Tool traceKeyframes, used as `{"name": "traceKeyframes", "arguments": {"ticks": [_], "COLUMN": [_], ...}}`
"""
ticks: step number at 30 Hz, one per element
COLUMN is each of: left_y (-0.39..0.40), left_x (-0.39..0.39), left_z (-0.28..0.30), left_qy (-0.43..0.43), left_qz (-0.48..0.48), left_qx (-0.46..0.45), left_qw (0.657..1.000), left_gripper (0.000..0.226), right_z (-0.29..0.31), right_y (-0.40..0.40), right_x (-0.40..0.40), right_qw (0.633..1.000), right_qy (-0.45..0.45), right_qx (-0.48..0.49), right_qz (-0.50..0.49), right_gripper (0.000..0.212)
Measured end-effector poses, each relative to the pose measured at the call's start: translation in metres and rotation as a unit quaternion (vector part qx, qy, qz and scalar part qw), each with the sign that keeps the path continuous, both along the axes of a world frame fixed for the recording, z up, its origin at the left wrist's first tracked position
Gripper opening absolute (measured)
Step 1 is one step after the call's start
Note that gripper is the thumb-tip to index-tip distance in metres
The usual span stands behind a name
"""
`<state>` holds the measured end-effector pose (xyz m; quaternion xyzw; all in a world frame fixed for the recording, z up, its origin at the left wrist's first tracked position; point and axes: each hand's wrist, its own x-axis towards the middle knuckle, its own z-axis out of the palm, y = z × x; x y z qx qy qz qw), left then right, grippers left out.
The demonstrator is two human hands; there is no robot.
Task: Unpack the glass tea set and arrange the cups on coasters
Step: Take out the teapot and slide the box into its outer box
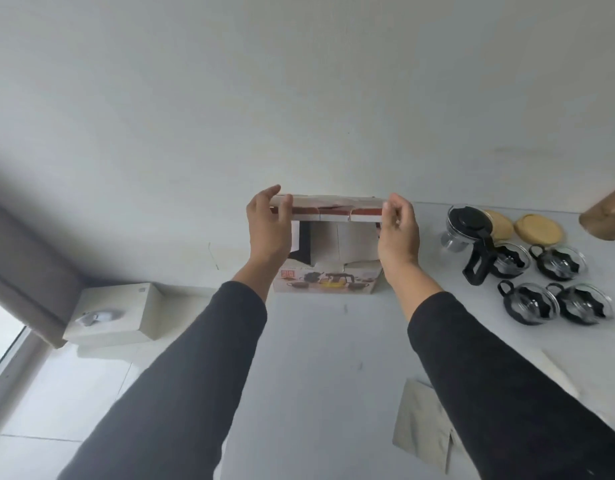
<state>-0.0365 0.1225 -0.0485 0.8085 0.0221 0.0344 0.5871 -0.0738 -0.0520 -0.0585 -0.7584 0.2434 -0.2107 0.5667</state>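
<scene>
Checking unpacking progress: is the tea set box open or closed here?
Open. Both hands, left and right, hold up the box flap, showing bare cardboard dividers inside; teapot and cups already stand outside.

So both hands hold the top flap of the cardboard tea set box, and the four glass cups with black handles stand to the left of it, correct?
Not quite. In the head view the four glass cups with black handles stand to the right of the cardboard tea set box, not the left. The left hand and right hand do hold its top flap.

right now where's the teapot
In the head view the teapot lies on the table to the right of the box, by the two round coasters and just behind the four cups.
</scene>
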Motion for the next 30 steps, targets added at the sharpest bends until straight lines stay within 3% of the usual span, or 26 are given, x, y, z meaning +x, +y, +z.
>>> {"name": "traceKeyframes", "arguments": {"ticks": [8,14,24,27,30], "left_y": [0.023,0.032,0.029,0.028,0.026], "left_x": [-0.038,-0.036,-0.039,-0.041,-0.045], "left_z": [-0.034,-0.041,-0.051,-0.054,-0.060], "left_qy": [0.007,-0.019,-0.052,-0.042,-0.022], "left_qz": [-0.042,-0.046,-0.024,-0.011,-0.005], "left_qx": [0.133,0.196,0.194,0.186,0.165], "left_qw": [0.990,0.979,0.979,0.982,0.986], "left_gripper": [0.031,0.032,0.031,0.026,0.026], "right_z": [-0.024,-0.022,-0.032,-0.036,-0.040], "right_y": [0.006,0.000,-0.004,-0.002,0.002], "right_x": [-0.048,-0.046,-0.043,-0.047,-0.053], "right_qw": [0.979,0.957,0.960,0.971,0.981], "right_qy": [0.111,0.136,0.143,0.132,0.125], "right_qx": [-0.158,-0.250,-0.241,-0.198,-0.141], "right_qz": [0.062,0.057,0.012,0.009,0.032], "right_gripper": [0.032,0.036,0.028,0.023,0.033]}}
